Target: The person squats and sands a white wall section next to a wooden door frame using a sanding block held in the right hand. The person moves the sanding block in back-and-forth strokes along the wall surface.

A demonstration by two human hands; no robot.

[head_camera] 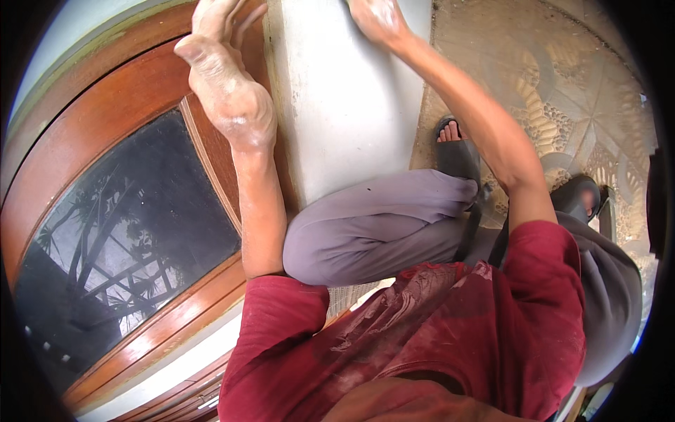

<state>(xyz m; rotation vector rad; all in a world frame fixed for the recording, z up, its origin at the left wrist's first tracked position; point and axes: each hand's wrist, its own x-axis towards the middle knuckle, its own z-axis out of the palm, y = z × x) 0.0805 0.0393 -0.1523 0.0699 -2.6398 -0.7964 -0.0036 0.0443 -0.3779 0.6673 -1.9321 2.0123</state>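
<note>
My left hand (229, 95) reaches up along the varnished wooden window frame (142, 89), pale dust coating its skin. Its thumb stands apart from the fingers, and nothing shows in its grasp. Some fingers run out past the top edge of the view. To the right, my right hand (377, 18) is over a white painted ledge (348, 105), with a white smear on its back. The top edge cuts off its fingers, so whether it holds anything is hidden. I cannot tell if either hand touches the surface beneath it.
Dark reflective glass (137, 221) fills the wooden frame on the left. My bent knee in grey trousers (369, 227) presses close to the ledge. Patterned paving (569, 100) lies on the right, where my feet rest in black sandals (459, 155). White marks streak my red shirt (422, 322).
</note>
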